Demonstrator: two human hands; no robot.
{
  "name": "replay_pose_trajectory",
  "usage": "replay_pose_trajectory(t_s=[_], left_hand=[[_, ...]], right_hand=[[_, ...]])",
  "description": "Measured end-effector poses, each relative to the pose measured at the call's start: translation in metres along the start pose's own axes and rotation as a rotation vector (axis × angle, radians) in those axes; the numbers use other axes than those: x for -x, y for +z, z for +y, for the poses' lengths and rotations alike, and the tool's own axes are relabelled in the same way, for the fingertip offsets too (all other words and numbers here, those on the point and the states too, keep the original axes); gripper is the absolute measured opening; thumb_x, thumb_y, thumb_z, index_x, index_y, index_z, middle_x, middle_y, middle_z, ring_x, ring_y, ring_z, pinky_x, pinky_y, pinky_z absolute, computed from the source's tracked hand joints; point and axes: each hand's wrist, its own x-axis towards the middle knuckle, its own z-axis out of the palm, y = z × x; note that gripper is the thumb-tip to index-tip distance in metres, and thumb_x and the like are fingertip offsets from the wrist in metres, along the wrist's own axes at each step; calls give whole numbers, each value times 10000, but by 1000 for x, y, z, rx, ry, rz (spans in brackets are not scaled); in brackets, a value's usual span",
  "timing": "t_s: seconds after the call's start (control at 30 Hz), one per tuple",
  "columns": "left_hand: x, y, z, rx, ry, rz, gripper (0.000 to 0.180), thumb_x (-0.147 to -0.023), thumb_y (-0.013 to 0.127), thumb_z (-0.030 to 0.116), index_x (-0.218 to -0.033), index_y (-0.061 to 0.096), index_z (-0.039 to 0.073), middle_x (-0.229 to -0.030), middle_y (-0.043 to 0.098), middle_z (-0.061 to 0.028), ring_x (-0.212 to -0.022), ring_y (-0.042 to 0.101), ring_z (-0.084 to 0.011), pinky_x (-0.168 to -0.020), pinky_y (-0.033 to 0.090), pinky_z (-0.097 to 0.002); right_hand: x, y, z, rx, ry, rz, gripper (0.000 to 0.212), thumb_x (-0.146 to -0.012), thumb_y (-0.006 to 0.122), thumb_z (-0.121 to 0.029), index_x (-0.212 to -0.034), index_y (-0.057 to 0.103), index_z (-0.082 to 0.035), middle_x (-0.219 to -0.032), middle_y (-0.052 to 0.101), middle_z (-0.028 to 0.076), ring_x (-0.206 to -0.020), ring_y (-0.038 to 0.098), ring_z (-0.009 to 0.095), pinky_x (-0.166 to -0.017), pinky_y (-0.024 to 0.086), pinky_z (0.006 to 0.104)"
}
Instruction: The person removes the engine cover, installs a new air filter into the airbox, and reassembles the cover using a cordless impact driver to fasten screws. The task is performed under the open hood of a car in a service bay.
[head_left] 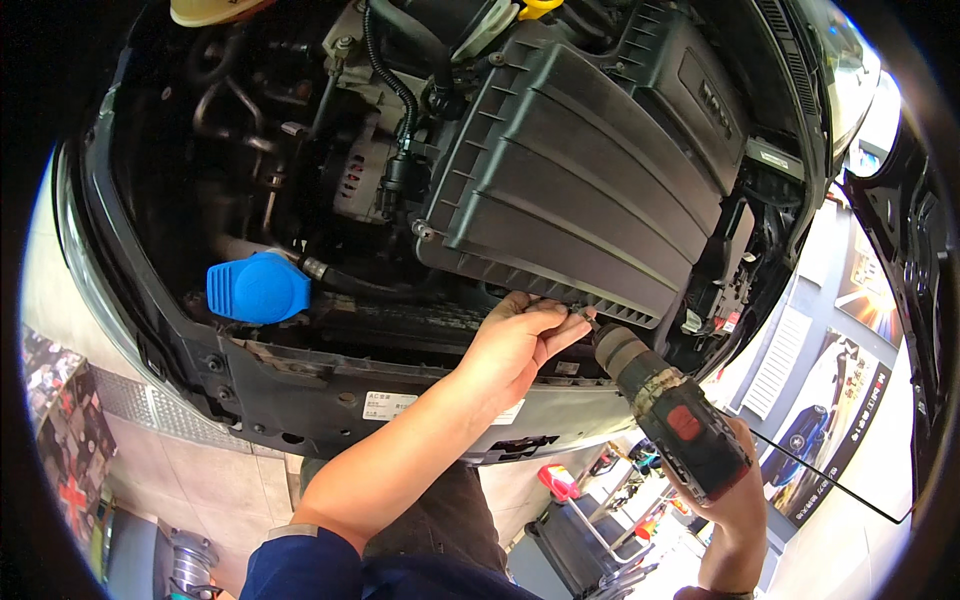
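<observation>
A cordless drill [668, 405] with a red patch on its dark, worn body is gripped in my right hand [738, 490]. It tilts up and to the left, chuck first. The chuck end is close to the fingertips of my left hand [512, 342], which are pinched together by the bit. Whatever small piece lies between those fingers is too hidden to name. Both hands work at the near lower edge of a large ribbed black air filter housing [580, 170] in a car's engine bay. A screw [424, 231] shows at the housing's left corner.
A blue reservoir cap [258, 288] sits at the left of the bay. Hoses and an alternator [358, 175] lie behind it. The front crossmember [330, 395] runs beneath my left forearm. A thin black rod [830, 480] stands at the right. A tool cart [570, 545] is below.
</observation>
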Motion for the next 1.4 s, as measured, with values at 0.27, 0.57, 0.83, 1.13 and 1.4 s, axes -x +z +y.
replay_pose_trajectory(t_s=[0.27,0.57,0.83,1.13,1.4], left_hand=[[-3,0,-3,-12,13,46,147,-964,503,-90,-1104,527,-130,-1121,622,-229,-1074,677,-329,-1000,599,-412],[-9,-5,-5,-54,43,82,98,-931,521,-100,-981,606,-100,-1031,658,-195,-988,679,-275,-953,594,-370],[-10,-6,-7,-63,43,77,133,-907,517,-117,-1007,604,-114,-1026,658,-192,-978,680,-281,-958,599,-374],[-8,-2,-6,-66,33,113,153,-894,501,-131,-1008,603,-117,-1019,659,-194,-975,684,-288,-949,605,-373],[-9,-4,-4,-89,27,109,153,-896,496,-125,-969,630,-116,-1010,680,-196,-952,687,-278,-930,607,-349]], right_hand=[[-12,2,23,99,-411,130,387,-705,830,-96,-1058,691,-19,-920,719,137,-792,694,274,-761,532,342],[-20,5,11,53,-396,168,315,-724,793,-77,-1007,677,-2,-852,703,142,-723,658,301,-706,523,336],[-14,3,4,-71,-158,61,317,-754,827,-23,-1047,707,-34,-999,732,84,-903,695,242,-831,496,338],[-18,0,8,-38,-233,44,348,-727,830,-33,-1049,698,-23,-943,715,99,-833,678,241,-784,507,327],[-24,4,19,-291,-173,46,355,-733,816,-59,-1064,695,-25,-901,738,103,-778,715,174,-719,543,312]])
